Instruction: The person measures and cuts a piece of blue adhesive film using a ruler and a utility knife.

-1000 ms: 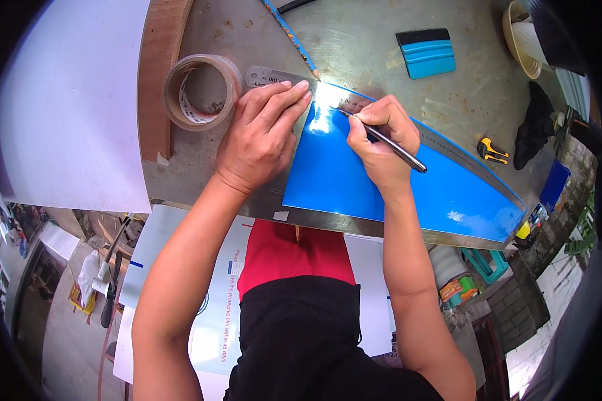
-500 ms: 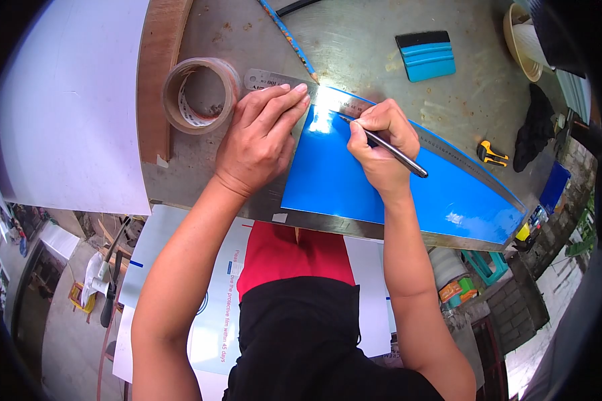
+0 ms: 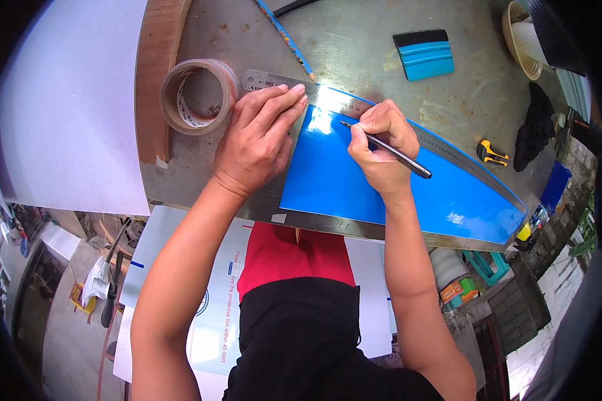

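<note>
The blue sheet (image 3: 341, 177) lies on the metal table (image 3: 354, 47) in front of you, smooth and glossy, its left edge straight and its shape narrowing toward the right. White glare sits near its upper left corner, and paler reflections show toward its right end. The steel ruler (image 3: 264, 79) runs along its far edge, the rounded end with the hole reaching past the sheet on the left, just beside the tape roll (image 3: 169, 100).

Your left hand (image 3: 257, 137) is spread flat rather than closed, fingers extended close together, their tips on the ruler. Your right hand (image 3: 388, 144) is closed around a dark pen (image 3: 403, 158) in a writing grip, the tip pointing at the sheet just below the ruler. The pencil (image 3: 286, 40) has its point near the ruler's far side.

Your right fingers cover part of the ruler, and your right wrist hides a bit of the sheet's near edge. Your left thumb is out of sight. You can't tell whether the pen tip touches the surface; most ruler markings are too small to read.
</note>
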`<action>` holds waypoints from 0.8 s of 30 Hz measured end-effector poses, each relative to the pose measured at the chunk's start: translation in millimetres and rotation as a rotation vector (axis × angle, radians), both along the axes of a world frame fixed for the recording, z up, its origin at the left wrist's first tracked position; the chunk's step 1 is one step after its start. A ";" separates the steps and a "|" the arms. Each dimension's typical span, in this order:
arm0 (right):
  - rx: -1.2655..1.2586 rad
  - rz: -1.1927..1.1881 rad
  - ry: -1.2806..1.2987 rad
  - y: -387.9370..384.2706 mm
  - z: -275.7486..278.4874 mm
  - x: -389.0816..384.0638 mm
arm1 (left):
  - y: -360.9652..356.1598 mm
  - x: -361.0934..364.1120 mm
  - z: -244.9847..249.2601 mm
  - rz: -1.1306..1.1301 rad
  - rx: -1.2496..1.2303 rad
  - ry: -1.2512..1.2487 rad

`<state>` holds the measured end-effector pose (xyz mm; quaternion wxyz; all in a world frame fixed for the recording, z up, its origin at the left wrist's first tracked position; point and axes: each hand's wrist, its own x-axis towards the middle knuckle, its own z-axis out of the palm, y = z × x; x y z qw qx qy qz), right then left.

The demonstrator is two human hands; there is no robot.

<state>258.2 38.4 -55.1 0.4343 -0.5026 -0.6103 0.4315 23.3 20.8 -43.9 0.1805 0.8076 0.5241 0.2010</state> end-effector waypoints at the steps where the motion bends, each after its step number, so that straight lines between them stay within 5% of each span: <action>1: 0.008 -0.009 -0.009 0.0 -0.4 -0.7 | -0.1 0.4 1.1 0.005 -0.009 -0.009; 24: 0.027 -0.085 -0.072 1.7 1.0 -9.8 | 0.1 0.8 0.5 0.012 -0.025 -0.033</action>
